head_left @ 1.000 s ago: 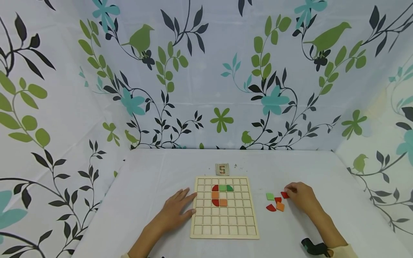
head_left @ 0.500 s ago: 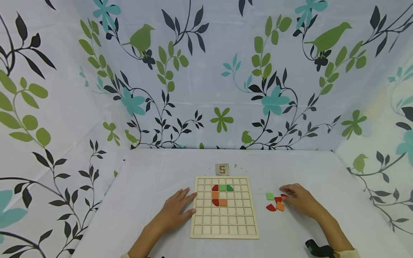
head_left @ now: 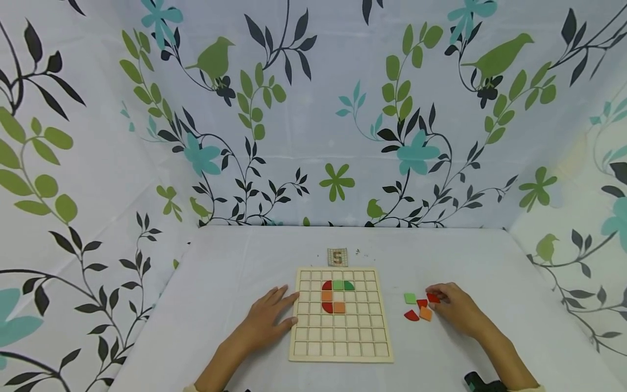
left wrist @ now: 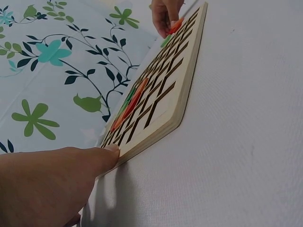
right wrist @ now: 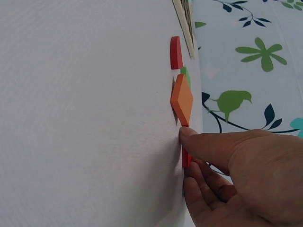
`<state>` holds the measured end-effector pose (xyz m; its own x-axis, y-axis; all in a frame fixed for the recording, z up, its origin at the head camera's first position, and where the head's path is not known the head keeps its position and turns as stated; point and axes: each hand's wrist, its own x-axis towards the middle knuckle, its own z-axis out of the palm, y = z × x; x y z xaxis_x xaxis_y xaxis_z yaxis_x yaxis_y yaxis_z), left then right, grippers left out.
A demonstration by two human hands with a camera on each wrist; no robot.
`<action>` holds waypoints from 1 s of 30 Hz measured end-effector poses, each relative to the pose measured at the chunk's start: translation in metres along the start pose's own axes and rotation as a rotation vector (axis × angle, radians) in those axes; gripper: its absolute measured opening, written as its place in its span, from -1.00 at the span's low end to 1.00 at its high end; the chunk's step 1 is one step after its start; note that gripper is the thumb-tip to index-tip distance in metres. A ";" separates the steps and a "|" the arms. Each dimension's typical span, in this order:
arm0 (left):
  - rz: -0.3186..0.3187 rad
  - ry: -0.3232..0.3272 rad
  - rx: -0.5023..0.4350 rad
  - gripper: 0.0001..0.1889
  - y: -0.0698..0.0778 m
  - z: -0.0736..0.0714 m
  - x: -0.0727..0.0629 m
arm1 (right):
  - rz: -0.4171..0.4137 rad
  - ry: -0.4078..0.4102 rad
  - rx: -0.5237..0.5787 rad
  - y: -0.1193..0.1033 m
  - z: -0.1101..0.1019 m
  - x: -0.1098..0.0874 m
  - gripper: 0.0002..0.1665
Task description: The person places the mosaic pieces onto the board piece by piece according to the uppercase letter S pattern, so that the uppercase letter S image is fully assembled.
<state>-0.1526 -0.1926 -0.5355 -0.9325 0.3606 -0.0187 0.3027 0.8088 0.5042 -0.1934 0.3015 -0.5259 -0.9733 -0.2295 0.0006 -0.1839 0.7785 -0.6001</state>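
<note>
My left hand (head_left: 266, 316) rests at the left side of a square wooden grid board (head_left: 343, 351), fingertips on its rim and thumb (left wrist: 110, 150) against the edge. Set in the grid are an orange square tile (head_left: 339, 308), a light green square tile (head_left: 338, 285), a dark green rounded tile (head_left: 349, 286) and several other red and orange tiles. To the right of the board, my right hand (head_left: 458, 307) pinches a red tile (right wrist: 186, 158) between thumb and fingers, close over the table. Loose tiles lie beside it: a light green square (head_left: 410, 298), an orange square (head_left: 425, 314) and red ones (head_left: 411, 316).
A small patterned card (head_left: 337, 257) with an S-like figure lies just behind the board. A white cloth covers the table (head_left: 235, 261). Behind it hangs a curtain (head_left: 313, 109) printed with leaves and birds. A dark device (head_left: 482, 383) sits at my right wrist.
My right hand has shifted slightly toward me, its fingers moving on the red tile, which was partly hidden half a second ago and shows more now. My left hand and the board stay put.
</note>
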 end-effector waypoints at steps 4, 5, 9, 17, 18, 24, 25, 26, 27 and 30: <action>-0.005 -0.004 0.000 -0.33 -0.001 0.002 0.001 | 0.003 0.002 -0.014 0.001 0.000 0.000 -0.63; -0.004 -0.002 0.000 -0.34 -0.001 0.003 0.001 | 0.000 0.007 -0.022 0.002 0.000 0.001 -0.64; -0.001 0.006 0.006 -0.34 -0.002 0.004 0.001 | -0.029 0.041 -0.058 0.001 0.002 0.004 -0.69; 0.006 0.008 -0.001 -0.34 -0.003 0.003 0.001 | -0.050 0.087 -0.110 -0.005 0.007 0.019 -0.70; 0.006 0.008 -0.003 -0.34 -0.003 0.003 0.001 | -0.044 0.084 -0.112 -0.006 0.008 0.021 -0.70; 0.005 0.007 0.005 -0.33 -0.004 0.005 0.002 | -0.008 0.066 -0.087 -0.026 0.012 0.030 -0.67; 0.004 0.009 0.005 -0.33 -0.004 0.005 0.001 | -0.002 0.063 -0.079 -0.031 0.013 0.031 -0.65; 0.003 0.009 0.008 -0.33 -0.003 0.004 0.001 | 0.004 0.058 -0.071 -0.036 0.014 0.032 -0.64; 0.002 0.009 0.009 -0.34 -0.003 0.004 0.001 | 0.012 0.055 -0.067 -0.042 0.016 0.033 -0.63; 0.000 0.009 0.013 -0.34 -0.002 0.003 0.001 | 0.021 0.043 -0.056 -0.059 0.024 0.034 -0.62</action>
<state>-0.1534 -0.1926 -0.5394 -0.9342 0.3565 -0.0103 0.3055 0.8148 0.4927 -0.2120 0.2339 -0.5091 -0.9819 -0.1882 0.0236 -0.1694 0.8145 -0.5548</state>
